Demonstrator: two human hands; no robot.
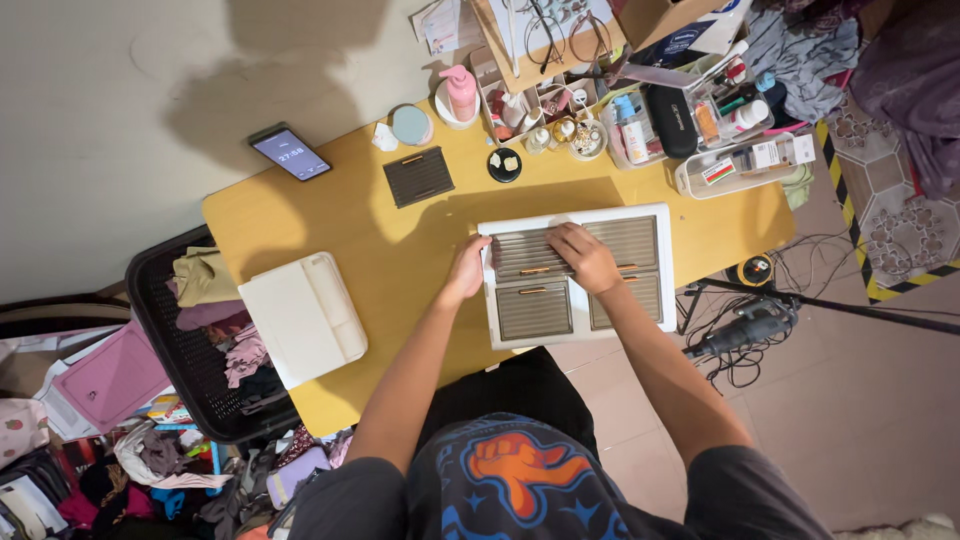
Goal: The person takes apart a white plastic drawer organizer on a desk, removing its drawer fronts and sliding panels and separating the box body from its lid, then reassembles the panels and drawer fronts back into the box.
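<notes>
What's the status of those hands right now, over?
Left hand braces the white four-drawer plastic organiser at its left edge. Right hand flat on top drawers. Loose dark ribbed drawer front lies apart, not in the way.

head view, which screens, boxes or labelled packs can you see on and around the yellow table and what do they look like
Phone: far left table edge, dark slab, screen lit.
Cardboard box: beyond the far right, brown with a blue and white panel.
Clear organiser tray: far right, long, small white packs with red and green labels.
Clear bottle: left of the tray, blue cap, pale label.
Black case: beside the bottle, oblong, faint print.
</notes>
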